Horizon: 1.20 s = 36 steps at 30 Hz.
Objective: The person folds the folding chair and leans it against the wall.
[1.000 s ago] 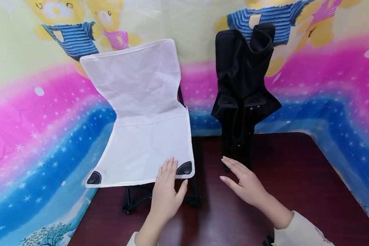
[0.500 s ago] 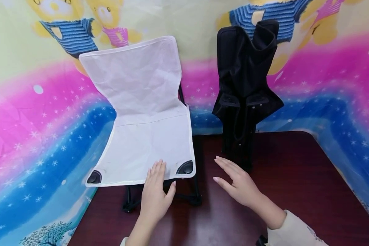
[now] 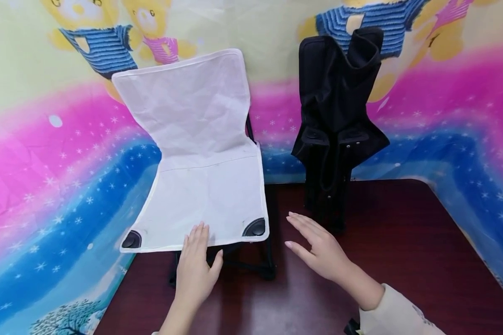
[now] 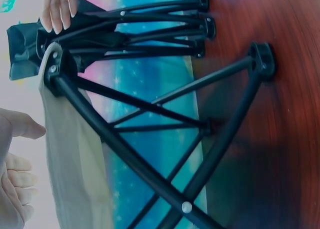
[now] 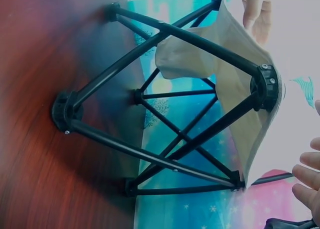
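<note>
A white folding chair (image 3: 205, 195) with black corner patches stands unfolded at the left. My left hand (image 3: 195, 265), fingers straight, overlaps the front edge of its seat in the head view; in the left wrist view it is apart from the fabric. Farther right, a black folding chair (image 3: 335, 102) stands folded up and upright. My right hand (image 3: 318, 249) hovers between the two chairs with fingers extended and nothing in its grasp. From the right wrist, the white chair's crossed black legs (image 5: 175, 159) show under the seat.
Both chairs stand on a dark reddish-brown table (image 3: 402, 260) with a rounded back corner. Behind it hangs a colourful backdrop (image 3: 444, 107) printed with bears and snowflakes. A small black item (image 3: 352, 326) is at the right sleeve.
My left hand has slid left along the seat's front edge, away from the right corner patch. The right hand has shifted slightly left. Both chairs keep their places.
</note>
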Motion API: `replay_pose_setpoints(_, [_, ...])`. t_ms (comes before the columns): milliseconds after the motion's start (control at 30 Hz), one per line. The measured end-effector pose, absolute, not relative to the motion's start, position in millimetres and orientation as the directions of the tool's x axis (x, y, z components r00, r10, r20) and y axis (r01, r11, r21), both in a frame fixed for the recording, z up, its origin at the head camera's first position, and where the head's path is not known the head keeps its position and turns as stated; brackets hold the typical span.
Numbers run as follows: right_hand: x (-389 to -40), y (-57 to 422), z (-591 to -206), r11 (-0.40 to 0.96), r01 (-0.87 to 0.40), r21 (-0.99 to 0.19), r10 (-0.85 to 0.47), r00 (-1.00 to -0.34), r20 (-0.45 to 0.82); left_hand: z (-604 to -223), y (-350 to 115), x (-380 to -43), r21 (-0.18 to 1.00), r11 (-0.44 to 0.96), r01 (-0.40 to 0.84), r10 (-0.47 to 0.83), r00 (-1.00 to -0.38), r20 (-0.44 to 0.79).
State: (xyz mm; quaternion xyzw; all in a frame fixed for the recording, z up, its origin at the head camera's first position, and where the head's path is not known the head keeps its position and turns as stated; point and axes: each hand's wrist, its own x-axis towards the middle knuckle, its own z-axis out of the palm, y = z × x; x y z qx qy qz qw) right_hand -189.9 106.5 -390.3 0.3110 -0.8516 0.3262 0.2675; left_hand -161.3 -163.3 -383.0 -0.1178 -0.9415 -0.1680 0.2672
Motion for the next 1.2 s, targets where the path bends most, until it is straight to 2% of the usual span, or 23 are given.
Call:
replay_pose_setpoints(533, [-185.0,90.8,-388.0,0.542,-0.74,-0.397,-0.398,-0.643,0.655,-383.2,-187.2,-157.0,0.228,0.946,0.232,0.074,-0.836,0.544])
replay_pose_setpoints(1000, [-184.7,76.2,-387.1,0.477,-0.817,-0.325,-0.493,-0.554,0.671,-377.7,-213.3,-150.8,0.255,0.964,0.068,-0.05,-0.901,0.431])
replay_pose_setpoints(1200, [-186.8,73.9,-385.8,0.475,-0.825,-0.308,-0.511,-0.543,0.666,-375.1,-221.1,-153.9,0.266,0.964,0.013,-0.096,-0.915,0.391])
